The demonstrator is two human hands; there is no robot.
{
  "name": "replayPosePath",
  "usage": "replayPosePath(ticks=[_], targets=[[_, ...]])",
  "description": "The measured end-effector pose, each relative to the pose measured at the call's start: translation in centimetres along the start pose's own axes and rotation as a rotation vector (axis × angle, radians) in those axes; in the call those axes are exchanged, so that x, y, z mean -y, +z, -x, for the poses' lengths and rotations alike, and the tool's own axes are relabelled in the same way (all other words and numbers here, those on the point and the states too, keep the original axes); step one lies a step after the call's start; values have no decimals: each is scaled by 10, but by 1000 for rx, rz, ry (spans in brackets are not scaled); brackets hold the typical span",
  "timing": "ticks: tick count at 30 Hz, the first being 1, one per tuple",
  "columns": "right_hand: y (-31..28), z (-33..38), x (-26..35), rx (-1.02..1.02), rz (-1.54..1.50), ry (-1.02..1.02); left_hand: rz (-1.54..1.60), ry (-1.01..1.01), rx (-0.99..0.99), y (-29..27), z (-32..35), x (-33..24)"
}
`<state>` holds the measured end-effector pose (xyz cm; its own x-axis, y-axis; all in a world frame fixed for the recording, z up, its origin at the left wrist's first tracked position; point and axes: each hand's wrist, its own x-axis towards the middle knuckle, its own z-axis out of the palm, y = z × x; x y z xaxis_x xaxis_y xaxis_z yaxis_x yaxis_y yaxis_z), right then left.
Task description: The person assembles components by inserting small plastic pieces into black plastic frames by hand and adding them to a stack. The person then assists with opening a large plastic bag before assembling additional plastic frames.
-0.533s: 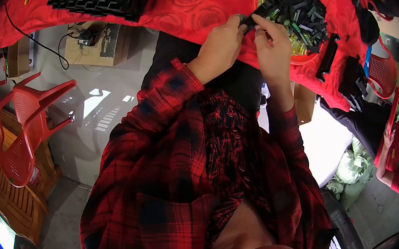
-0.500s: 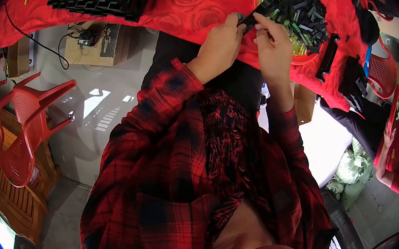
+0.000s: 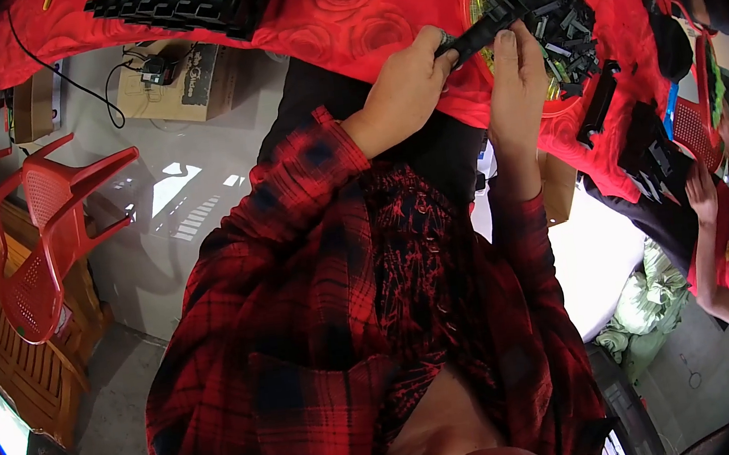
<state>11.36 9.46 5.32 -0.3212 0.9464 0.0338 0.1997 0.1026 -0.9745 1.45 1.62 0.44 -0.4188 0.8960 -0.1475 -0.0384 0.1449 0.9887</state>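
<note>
A long, narrow black plastic piece [image 3: 478,37] slants up to the right above the red table's edge. My left hand [image 3: 405,90] is closed round its lower end. At the upper end, the fingers and thumb of my right hand [image 3: 516,75] pinch the piece, close to the basin. Behind it stands a round red basin [image 3: 563,106] filled with small black plastic strips [image 3: 563,16] and some yellow-green bits. What exactly the right fingertips press on is too small to make out.
Ridged black parts [image 3: 186,5] lie in rows at the table's far left. More black pieces [image 3: 657,154] lie right of the basin, near a co-worker's hand [image 3: 700,189]. A red plastic chair [image 3: 40,219] and a cardboard box [image 3: 174,92] stand on the floor at left.
My right hand has shifted right and slightly up along the black piece, while my left hand stays nearly still. At the right, the co-worker's arm has moved up toward the table.
</note>
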Motion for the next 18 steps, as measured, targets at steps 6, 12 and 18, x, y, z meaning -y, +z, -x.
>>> replayPosePath(ticks=[6,12,18], targets=[[-1,-1,-3,115,-99,33,50,19,-9,2,3,-3],[-1,3,-5,97,90,-42,313,-79,-41,6,4,-3],[-3,7,-7,84,234,-138,489,-152,-50,10,6,-7]])
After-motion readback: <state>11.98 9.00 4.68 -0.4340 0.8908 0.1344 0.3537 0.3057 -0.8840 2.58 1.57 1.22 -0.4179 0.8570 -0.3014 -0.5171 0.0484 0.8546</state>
